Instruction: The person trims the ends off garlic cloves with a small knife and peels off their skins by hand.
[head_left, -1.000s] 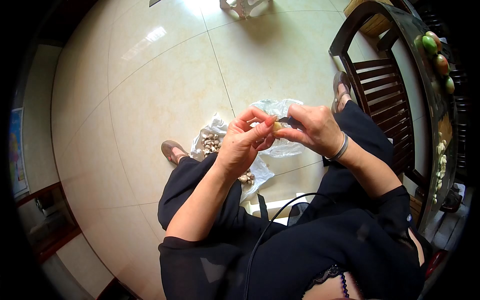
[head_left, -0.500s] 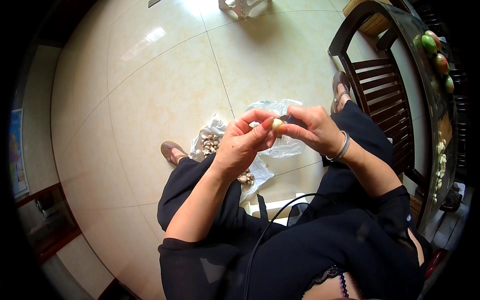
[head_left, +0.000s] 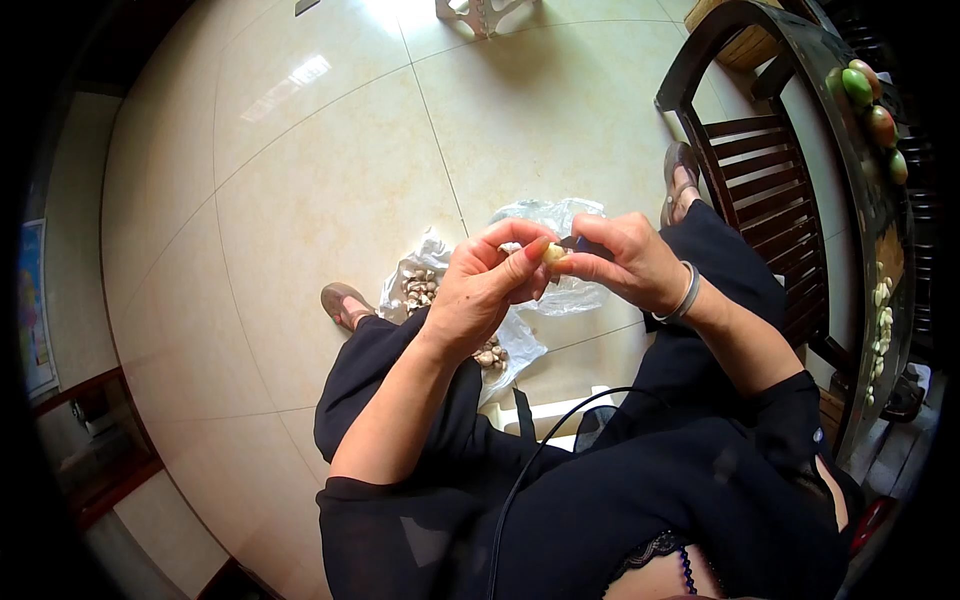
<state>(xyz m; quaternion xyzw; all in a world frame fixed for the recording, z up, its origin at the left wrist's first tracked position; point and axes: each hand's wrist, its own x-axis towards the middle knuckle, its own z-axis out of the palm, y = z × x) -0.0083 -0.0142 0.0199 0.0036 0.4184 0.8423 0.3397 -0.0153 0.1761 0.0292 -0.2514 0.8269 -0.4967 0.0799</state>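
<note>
Held up over the floor between my knees, a small pale yellowish piece that looks like a garlic clove [head_left: 555, 254] is pinched by the fingertips of my left hand [head_left: 490, 275]. A bit of something whitish [head_left: 510, 248] also shows within that hand's curled fingers. My right hand [head_left: 628, 262] is closed on a small dark knife [head_left: 592, 245], mostly hidden by the fingers; its thumb meets the clove. Below the hands lie a white plastic bag [head_left: 432, 245] with brown-and-white pieces [head_left: 420, 288] and a clear plastic bag [head_left: 560, 212].
More brown-and-white pieces [head_left: 490, 356] lie near my left knee. To the right stands a dark slatted wooden chair [head_left: 755, 150], beside a table bearing green-red fruits [head_left: 882, 128] and pale cloves [head_left: 882, 320]. A stool [head_left: 485, 15] is at the far edge. A black cable [head_left: 540, 450] crosses my lap.
The fingertips have shifted slightly on the clove, and its visible shape has turned a little. Both hands stay in nearly the same place.
</note>
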